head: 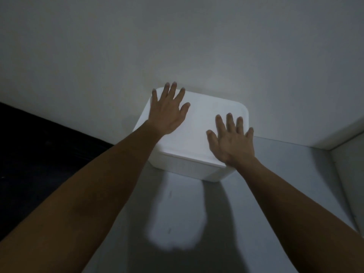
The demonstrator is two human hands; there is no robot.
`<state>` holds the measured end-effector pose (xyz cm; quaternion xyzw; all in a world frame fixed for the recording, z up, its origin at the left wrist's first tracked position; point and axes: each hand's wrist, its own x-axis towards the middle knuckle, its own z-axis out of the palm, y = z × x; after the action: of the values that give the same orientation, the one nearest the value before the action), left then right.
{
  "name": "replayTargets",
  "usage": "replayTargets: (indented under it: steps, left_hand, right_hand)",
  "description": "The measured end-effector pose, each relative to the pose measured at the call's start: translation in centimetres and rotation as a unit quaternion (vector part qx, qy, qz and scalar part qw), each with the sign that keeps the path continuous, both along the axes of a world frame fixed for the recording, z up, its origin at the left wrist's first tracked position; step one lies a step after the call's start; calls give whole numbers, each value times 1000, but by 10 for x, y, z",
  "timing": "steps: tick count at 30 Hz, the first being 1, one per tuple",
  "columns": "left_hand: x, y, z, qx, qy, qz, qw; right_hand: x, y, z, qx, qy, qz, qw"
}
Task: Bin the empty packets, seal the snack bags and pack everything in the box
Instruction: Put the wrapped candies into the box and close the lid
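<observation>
Hands lie spread over a closed white box in a dim room, seen from above the person's head. At the far left a dark, nearly black surface fills the corner; what it is cannot be told. Next comes the left hand [167, 113], fingers straight and fanned, palm down on the far left part of the box lid [197, 123], holding nothing. The box [189, 166] sits on a pale grey worktop [275, 174], its far edge close against a white wall [177, 46]. Further right, the right hand [232, 140] lies the same way, flat and open on the near right part of the lid, its wrist over the near rim. Neither grip curls round anything. Shadows of the arms fall across the worktop below the box.

No packets or snack bags show, so the packing looks finished and the lid is probably being pressed home.

The box looks like rigid, smooth plastic with rounded corners, likely light given such contents, and a little slippery. Palms on opposite side walls, or fingers under the lid's rim, would give the surest hold.
</observation>
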<state>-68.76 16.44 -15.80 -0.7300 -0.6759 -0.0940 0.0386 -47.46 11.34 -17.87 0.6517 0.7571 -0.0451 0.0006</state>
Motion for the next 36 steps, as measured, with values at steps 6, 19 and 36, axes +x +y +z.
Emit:
replayTargets:
  steps: [6,19,36]
  left_hand:
    - [-6,10,-34,-63,13,14,998]
    - [-10,15,-38,-44,-6,16,999]
    - [-8,-68,-24,-168,89,-137,972]
  right_hand:
    - [0,4,1,-12,0,-2,1000]
    - [10,61,6,-42,87,-42,994]
    - [21,-25,14,-158,-42,112,980]
